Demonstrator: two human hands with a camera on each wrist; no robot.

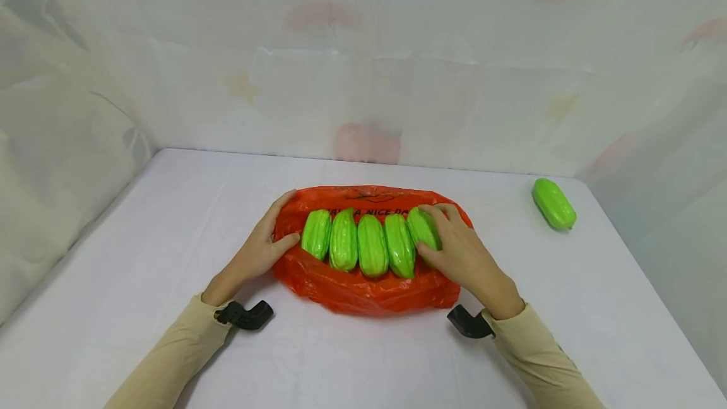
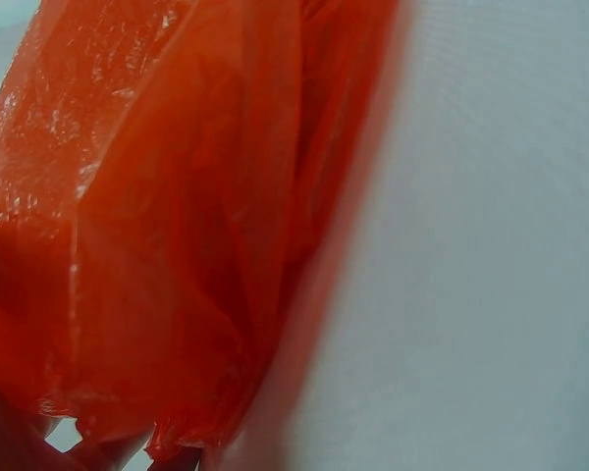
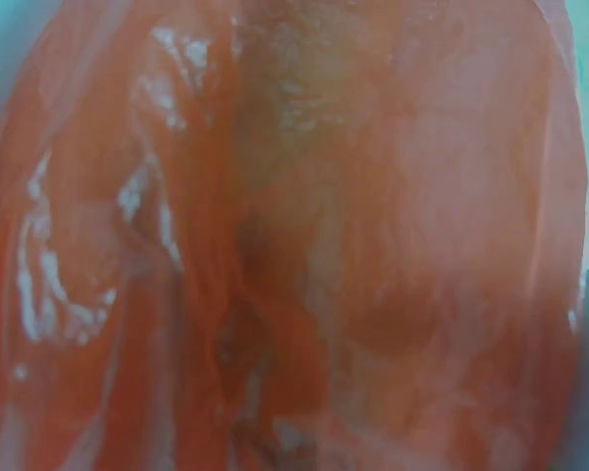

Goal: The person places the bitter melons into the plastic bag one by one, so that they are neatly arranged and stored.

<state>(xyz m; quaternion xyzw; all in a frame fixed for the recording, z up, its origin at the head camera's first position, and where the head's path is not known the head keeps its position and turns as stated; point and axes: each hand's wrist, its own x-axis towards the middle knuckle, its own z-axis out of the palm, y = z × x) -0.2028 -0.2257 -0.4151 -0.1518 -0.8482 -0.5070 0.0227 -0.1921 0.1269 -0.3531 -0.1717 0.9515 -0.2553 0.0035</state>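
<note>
A red plastic bag (image 1: 363, 298) lies wide-mouthed on the table, black lettering on its inner back wall. Several glossy green ridged gourds (image 1: 372, 248) stand side by side in it. My left hand (image 1: 258, 248) holds the bag's left edge, thumb over the rim. At the other end, my right hand (image 1: 462, 251) grips the rightmost gourd (image 1: 424, 227) between thumb and fingers, inside the bag's mouth. Red film (image 2: 177, 216) fills much of the left wrist view. In the right wrist view, the bag's wall (image 3: 452, 196) covers nearly everything, and the hand is hidden.
Another green gourd (image 1: 554, 204) lies alone at the table's far right. White cloth covers the table (image 1: 341, 358). Pale patterned curtains (image 1: 363, 100) stand behind the table and at both sides. A black wrist mount (image 1: 245, 315) sits on each forearm.
</note>
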